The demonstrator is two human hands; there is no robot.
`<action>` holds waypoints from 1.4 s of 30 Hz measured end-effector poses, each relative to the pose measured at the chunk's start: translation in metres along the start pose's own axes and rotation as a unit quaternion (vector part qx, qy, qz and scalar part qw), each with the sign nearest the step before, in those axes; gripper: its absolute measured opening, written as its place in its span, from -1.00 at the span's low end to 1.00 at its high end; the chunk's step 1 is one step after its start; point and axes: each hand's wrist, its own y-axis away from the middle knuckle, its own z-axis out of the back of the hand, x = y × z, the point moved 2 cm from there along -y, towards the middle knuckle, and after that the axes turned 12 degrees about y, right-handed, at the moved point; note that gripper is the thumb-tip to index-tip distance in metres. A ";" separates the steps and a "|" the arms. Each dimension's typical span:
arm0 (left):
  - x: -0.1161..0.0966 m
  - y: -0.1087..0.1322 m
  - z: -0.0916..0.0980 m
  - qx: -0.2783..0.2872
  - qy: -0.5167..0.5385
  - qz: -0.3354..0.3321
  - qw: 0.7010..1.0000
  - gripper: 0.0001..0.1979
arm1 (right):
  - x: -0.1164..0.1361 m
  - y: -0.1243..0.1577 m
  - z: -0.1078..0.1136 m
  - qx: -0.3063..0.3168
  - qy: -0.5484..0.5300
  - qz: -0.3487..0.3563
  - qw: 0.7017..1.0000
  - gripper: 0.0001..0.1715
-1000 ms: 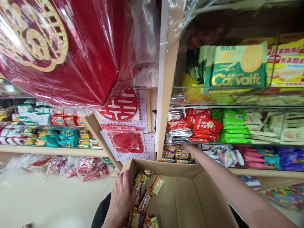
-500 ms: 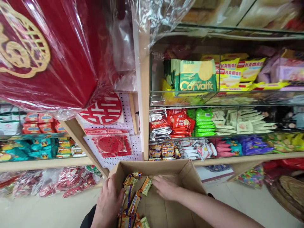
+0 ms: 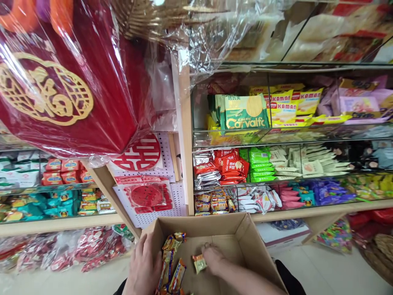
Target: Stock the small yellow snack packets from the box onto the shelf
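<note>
Ahead of and above both hands stands one shelf unit (image 3: 184,164). Three glass shelves can be counted over one wooden board, and every level is crowded with snack bags. High above the left hand hangs one big red decoration (image 3: 61,90) wrapped in clear film, its lower edge jutting out over the shelves behind it.

One open cardboard box (image 3: 245,241) sits directly below the hands. Its far rim lies just under the wooden board, and its right wall slants outward beyond the right hand.

The left hand (image 3: 143,266) is laid against the outside of the box's left wall, fingers stretched up to the rim and not curled round anything. The right hand (image 3: 215,259) is lowered inside the box near the middle of its floor. Its fingers are bent down and closed on one small yellow-green packet (image 3: 199,263), which lies on the floor at the fingertips.

Between the two hands a row of packets (image 3: 170,262) is stacked along the inside of the left wall. About six can be counted, and more are cut off by the bottom edge. The floor of the box to the right of the right hand is bare cardboard up to the right wall.
</note>
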 end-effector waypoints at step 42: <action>-0.105 0.032 -0.023 0.113 0.469 0.068 0.874 -0.58 | 0.056 0.103 0.126 -0.062 -0.688 -0.031 0.722 -0.56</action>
